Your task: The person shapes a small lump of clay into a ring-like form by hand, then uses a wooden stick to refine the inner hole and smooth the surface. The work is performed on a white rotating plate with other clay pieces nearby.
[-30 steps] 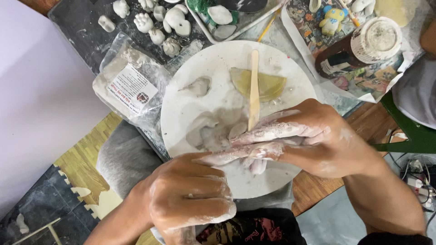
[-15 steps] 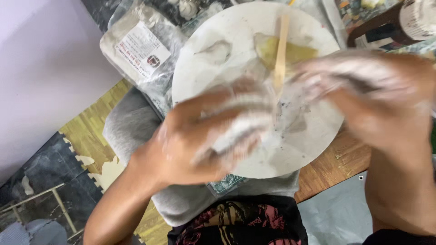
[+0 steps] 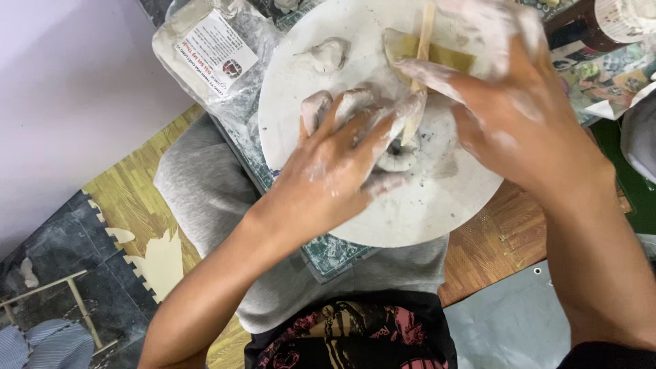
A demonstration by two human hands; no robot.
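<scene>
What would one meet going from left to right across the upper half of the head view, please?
Pale wall → plastic bag of clay with a white label → small clay lump on the round white board → left hand → wooden stick → right hand → white-lidded jar.

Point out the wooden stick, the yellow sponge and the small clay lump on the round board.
wooden stick (image 3: 425, 31), head view, upper shaft.
yellow sponge (image 3: 451, 56), head view, right part.
small clay lump (image 3: 326, 55), head view, middle.
</scene>
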